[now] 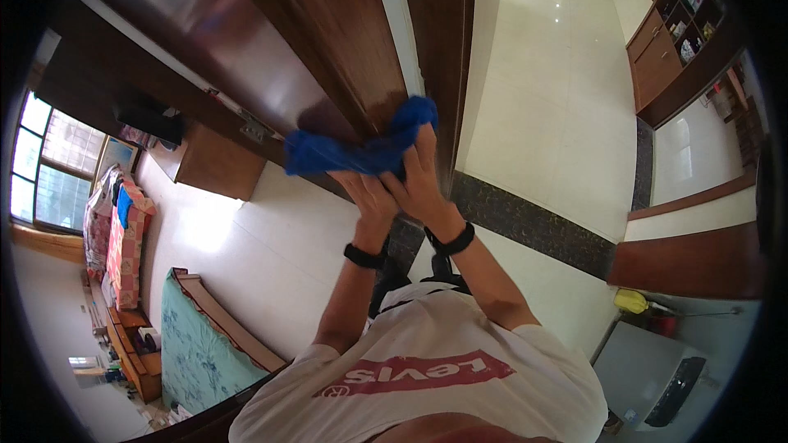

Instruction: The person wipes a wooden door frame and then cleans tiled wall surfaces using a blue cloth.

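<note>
A blue cloth point(351, 157) is spread against the lower part of a dark, glossy wooden door point(332, 31), across its raised moulding. My left hand point(366, 197) presses on the cloth's lower edge with the fingers under or behind it. My right hand point(422, 181) holds the cloth's right end, fingers stretched up the door near its edge. The two hands touch or nearly touch. Each wrist wears a black band. Some fingertips are hidden by the cloth.
Beside the door's edge stands a dark wooden frame point(452, 43). A wooden cabinet point(215, 163) and a bed with a green floral cover point(203, 344) are at left. At right are a dark stone threshold point(529, 215), a shelved cabinet point(655, 55) and a grey appliance point(640, 363).
</note>
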`<state>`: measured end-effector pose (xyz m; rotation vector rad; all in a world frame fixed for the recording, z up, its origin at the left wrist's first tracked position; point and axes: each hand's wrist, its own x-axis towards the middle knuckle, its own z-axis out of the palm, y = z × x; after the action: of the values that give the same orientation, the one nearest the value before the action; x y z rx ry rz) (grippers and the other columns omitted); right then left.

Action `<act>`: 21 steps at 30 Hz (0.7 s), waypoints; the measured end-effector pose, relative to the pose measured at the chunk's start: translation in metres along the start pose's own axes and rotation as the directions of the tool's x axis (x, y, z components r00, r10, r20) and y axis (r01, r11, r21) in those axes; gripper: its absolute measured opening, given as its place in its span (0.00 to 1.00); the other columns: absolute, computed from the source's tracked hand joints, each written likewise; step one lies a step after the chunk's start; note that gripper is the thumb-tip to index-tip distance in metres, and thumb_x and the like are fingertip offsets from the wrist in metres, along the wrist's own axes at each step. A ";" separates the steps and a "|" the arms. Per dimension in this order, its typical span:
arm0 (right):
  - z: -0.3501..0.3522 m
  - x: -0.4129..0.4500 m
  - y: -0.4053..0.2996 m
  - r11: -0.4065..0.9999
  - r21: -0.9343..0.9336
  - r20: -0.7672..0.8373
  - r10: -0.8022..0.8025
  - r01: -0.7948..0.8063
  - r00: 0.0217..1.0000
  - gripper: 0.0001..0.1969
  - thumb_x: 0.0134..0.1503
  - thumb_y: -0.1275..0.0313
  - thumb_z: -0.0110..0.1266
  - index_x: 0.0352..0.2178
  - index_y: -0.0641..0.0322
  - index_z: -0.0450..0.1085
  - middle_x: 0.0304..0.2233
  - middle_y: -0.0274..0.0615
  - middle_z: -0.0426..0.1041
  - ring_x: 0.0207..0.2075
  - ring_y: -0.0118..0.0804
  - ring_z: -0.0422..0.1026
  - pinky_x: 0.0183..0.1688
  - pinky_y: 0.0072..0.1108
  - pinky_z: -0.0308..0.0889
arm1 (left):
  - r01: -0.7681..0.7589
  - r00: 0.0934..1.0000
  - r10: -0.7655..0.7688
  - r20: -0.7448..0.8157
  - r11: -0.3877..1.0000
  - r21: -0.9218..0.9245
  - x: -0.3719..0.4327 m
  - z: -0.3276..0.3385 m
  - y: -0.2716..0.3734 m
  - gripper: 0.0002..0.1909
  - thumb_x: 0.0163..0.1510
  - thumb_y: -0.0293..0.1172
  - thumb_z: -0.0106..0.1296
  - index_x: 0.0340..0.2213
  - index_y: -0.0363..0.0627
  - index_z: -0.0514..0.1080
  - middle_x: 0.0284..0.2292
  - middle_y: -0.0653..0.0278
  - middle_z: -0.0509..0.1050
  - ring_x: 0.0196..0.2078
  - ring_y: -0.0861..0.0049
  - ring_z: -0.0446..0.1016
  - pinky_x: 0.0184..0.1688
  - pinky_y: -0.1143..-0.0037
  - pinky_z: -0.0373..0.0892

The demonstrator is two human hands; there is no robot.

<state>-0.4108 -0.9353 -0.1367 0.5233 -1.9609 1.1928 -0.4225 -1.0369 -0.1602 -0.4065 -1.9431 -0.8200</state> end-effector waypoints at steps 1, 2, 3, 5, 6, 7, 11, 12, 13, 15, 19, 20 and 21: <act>-0.002 0.015 -0.010 0.991 -0.060 -0.062 -0.120 0.116 0.991 0.28 0.43 0.69 0.58 0.44 0.72 0.59 0.45 0.59 0.56 0.47 0.59 0.56 0.52 0.46 0.48 | 0.258 0.965 -0.260 0.040 0.908 -0.330 0.013 -0.005 0.003 0.32 0.59 0.49 0.25 0.54 0.32 0.47 0.54 0.35 0.46 0.59 0.44 0.43 0.59 0.54 0.37; -0.003 0.029 -0.020 0.992 -0.058 -0.051 -0.113 0.110 0.992 0.28 0.43 0.69 0.58 0.44 0.72 0.59 0.45 0.59 0.56 0.47 0.59 0.56 0.52 0.46 0.48 | 0.234 0.972 -0.231 0.046 0.931 -0.282 0.030 -0.009 0.004 0.32 0.59 0.50 0.24 0.54 0.33 0.48 0.54 0.37 0.47 0.58 0.46 0.44 0.59 0.55 0.37; -0.001 0.042 -0.029 0.984 -0.080 -0.096 -0.165 0.158 0.981 0.24 0.43 0.70 0.57 0.42 0.69 0.62 0.44 0.56 0.58 0.47 0.57 0.57 0.52 0.45 0.48 | 0.210 0.978 -0.204 0.050 0.950 -0.231 0.045 -0.014 0.001 0.33 0.59 0.52 0.23 0.54 0.33 0.48 0.54 0.39 0.48 0.58 0.48 0.45 0.59 0.55 0.38; 0.000 0.054 -0.035 0.971 -0.104 -0.126 -0.228 0.216 0.965 0.20 0.43 0.71 0.57 0.40 0.66 0.65 0.42 0.53 0.59 0.46 0.55 0.58 0.52 0.45 0.49 | 0.242 0.970 -0.243 0.021 0.948 -0.208 0.066 -0.020 -0.005 0.33 0.59 0.52 0.22 0.54 0.33 0.48 0.54 0.41 0.48 0.58 0.48 0.45 0.59 0.56 0.37; 0.001 0.057 -0.036 0.940 -0.193 -0.128 -0.308 0.281 0.943 0.18 0.43 0.71 0.57 0.38 0.61 0.67 0.43 0.51 0.60 0.47 0.54 0.58 0.52 0.44 0.49 | 0.261 0.964 -0.267 -0.009 0.948 -0.184 0.071 -0.023 -0.012 0.34 0.59 0.52 0.21 0.54 0.33 0.48 0.55 0.42 0.48 0.58 0.48 0.45 0.59 0.57 0.37; 0.002 0.057 -0.038 0.898 -0.277 -0.123 -0.386 0.342 0.914 0.16 0.43 0.71 0.57 0.37 0.56 0.69 0.43 0.49 0.61 0.47 0.53 0.58 0.52 0.44 0.49 | 0.272 0.960 -0.280 -0.023 0.946 -0.177 0.069 -0.026 -0.025 0.34 0.59 0.52 0.21 0.54 0.33 0.48 0.55 0.42 0.48 0.58 0.48 0.45 0.59 0.57 0.37; 0.006 0.040 -0.035 0.921 -0.244 -0.076 -0.329 0.303 0.941 0.14 0.44 0.71 0.57 0.36 0.47 0.72 0.44 0.49 0.62 0.48 0.52 0.58 0.52 0.43 0.50 | 0.142 0.989 -0.142 0.034 0.990 0.004 0.044 -0.023 -0.055 0.32 0.60 0.50 0.27 0.54 0.33 0.49 0.55 0.45 0.50 0.58 0.53 0.47 0.57 0.60 0.43; 0.006 0.038 -0.034 0.959 -0.191 -0.034 -0.219 0.209 0.975 0.14 0.43 0.72 0.57 0.35 0.46 0.72 0.44 0.49 0.62 0.48 0.52 0.59 0.51 0.43 0.50 | 0.140 0.990 -0.140 -0.001 0.989 0.049 0.043 -0.020 -0.052 0.32 0.60 0.50 0.25 0.54 0.32 0.48 0.55 0.43 0.49 0.59 0.50 0.44 0.58 0.58 0.40; 0.007 0.034 -0.029 0.973 -0.157 -0.012 -0.173 0.169 0.985 0.13 0.43 0.72 0.57 0.34 0.46 0.73 0.44 0.49 0.61 0.48 0.52 0.59 0.50 0.43 0.50 | 0.138 0.990 -0.135 -0.038 0.986 0.098 0.044 -0.019 -0.049 0.33 0.60 0.51 0.22 0.54 0.31 0.47 0.56 0.41 0.48 0.60 0.47 0.42 0.59 0.56 0.36; 0.008 0.021 -0.011 0.967 -0.172 0.015 -0.187 0.186 0.982 0.14 0.43 0.73 0.57 0.35 0.48 0.73 0.45 0.50 0.61 0.47 0.53 0.58 0.49 0.43 0.51 | 0.165 0.979 -0.166 -0.121 0.986 -0.017 0.044 -0.018 -0.035 0.33 0.60 0.48 0.26 0.55 0.29 0.45 0.57 0.40 0.45 0.61 0.46 0.40 0.60 0.57 0.37; 0.009 0.006 -0.012 0.956 -0.251 0.018 -0.152 0.151 0.988 0.17 0.45 0.74 0.55 0.41 0.57 0.69 0.48 0.57 0.58 0.48 0.57 0.56 0.48 0.43 0.51 | 0.235 0.970 -0.236 -0.060 0.972 -0.015 0.051 -0.035 -0.016 0.33 0.58 0.44 0.30 0.55 0.26 0.44 0.57 0.38 0.43 0.60 0.44 0.40 0.60 0.58 0.37; 0.012 0.005 -0.021 0.953 -0.247 0.033 -0.171 0.174 0.985 0.17 0.45 0.74 0.55 0.41 0.57 0.69 0.48 0.57 0.58 0.48 0.57 0.56 0.48 0.43 0.51 | 0.268 0.963 -0.268 0.010 0.959 -0.098 0.044 -0.034 -0.023 0.32 0.59 0.43 0.30 0.55 0.28 0.44 0.58 0.41 0.43 0.61 0.47 0.41 0.60 0.60 0.38; 0.017 0.005 -0.036 0.961 -0.255 -0.053 -0.126 0.108 0.991 0.19 0.46 0.75 0.53 0.43 0.61 0.67 0.49 0.60 0.56 0.48 0.59 0.55 0.49 0.44 0.50 | 0.301 0.953 -0.290 0.088 0.937 -0.177 0.040 -0.035 -0.028 0.31 0.60 0.43 0.29 0.56 0.29 0.43 0.58 0.43 0.43 0.61 0.50 0.41 0.61 0.63 0.39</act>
<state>-0.3962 -0.9678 -0.1169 0.4530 -1.9579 0.8613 -0.4359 -1.0836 -0.1245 -0.2536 -2.0183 -1.2054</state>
